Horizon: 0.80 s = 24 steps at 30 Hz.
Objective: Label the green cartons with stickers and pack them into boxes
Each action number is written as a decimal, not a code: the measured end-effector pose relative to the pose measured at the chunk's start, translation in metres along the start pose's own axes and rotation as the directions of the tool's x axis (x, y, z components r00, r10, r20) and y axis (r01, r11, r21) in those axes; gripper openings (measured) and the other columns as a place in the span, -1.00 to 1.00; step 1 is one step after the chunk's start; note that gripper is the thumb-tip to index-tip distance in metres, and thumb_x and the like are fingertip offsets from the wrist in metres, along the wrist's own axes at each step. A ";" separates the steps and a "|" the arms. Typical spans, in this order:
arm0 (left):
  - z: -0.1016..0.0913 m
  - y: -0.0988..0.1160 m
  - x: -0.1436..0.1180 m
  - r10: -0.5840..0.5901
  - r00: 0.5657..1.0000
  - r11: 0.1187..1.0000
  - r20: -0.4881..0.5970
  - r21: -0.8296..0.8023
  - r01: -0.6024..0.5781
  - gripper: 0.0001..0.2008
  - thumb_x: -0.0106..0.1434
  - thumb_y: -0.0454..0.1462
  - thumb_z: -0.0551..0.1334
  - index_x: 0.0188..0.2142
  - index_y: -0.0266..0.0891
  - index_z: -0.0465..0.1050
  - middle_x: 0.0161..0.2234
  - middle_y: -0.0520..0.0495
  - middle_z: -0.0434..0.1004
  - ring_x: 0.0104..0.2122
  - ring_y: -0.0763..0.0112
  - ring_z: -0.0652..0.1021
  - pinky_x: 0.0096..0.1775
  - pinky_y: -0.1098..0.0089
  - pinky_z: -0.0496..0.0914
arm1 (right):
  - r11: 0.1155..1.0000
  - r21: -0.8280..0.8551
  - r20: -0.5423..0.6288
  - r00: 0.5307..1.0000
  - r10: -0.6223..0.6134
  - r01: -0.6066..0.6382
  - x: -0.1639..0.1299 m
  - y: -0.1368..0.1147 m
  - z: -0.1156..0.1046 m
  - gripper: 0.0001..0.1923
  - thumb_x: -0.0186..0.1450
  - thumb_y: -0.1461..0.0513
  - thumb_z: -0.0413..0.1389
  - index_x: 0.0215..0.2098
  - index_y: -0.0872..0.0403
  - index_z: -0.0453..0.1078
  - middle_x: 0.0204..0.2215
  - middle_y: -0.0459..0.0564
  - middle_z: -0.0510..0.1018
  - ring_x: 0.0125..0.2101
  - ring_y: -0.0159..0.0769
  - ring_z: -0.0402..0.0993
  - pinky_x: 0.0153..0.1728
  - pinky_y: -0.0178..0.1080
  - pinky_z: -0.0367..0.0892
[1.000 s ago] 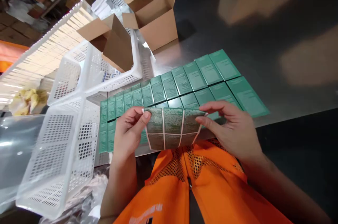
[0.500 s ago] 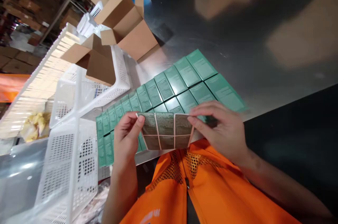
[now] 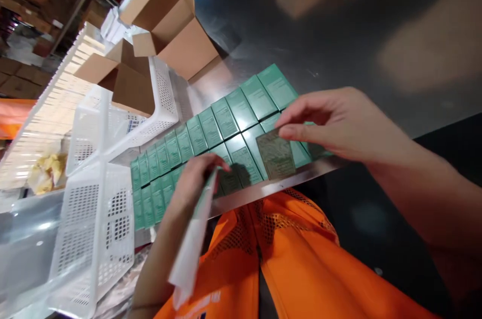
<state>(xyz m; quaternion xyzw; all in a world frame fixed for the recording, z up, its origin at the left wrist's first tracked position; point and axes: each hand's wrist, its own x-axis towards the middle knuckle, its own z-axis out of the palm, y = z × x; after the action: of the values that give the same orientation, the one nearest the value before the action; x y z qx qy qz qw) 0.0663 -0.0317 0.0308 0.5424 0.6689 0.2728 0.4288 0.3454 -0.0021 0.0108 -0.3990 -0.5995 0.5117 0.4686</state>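
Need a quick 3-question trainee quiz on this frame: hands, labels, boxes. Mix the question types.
1. True or false: the right hand pinches a single peeled label over the green boxes.
2. What does the left hand hold?
A. a cardboard carton
B. the label backing sheet
C. a white basket
3. Fill in: the green boxes lie in ___ rows on the metal table.

Key
1. True. The label hangs from the fingertips, just above the near row.
2. B. The sheet droops from the hand toward the orange vest.
3. Two.
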 end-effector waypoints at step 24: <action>0.069 -0.005 -0.011 -0.086 0.952 0.889 0.294 0.454 -0.060 -0.70 0.34 -0.12 0.14 -0.48 -0.19 0.40 -0.66 0.12 0.27 -0.60 0.45 0.28 -0.47 0.39 0.08 | 0.800 -0.600 0.028 0.999 0.016 0.004 0.010 0.052 0.036 -0.91 0.27 0.20 0.31 -0.38 0.04 0.61 -0.39 -0.06 0.56 -0.43 -0.34 0.42 -0.34 -0.24 0.25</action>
<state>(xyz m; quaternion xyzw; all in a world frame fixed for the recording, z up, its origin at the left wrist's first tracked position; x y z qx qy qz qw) 0.1240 -0.0507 -0.0039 0.6590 0.6432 0.0173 0.3894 0.3083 0.0070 -0.0405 -0.5203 -0.7366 0.3036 0.3073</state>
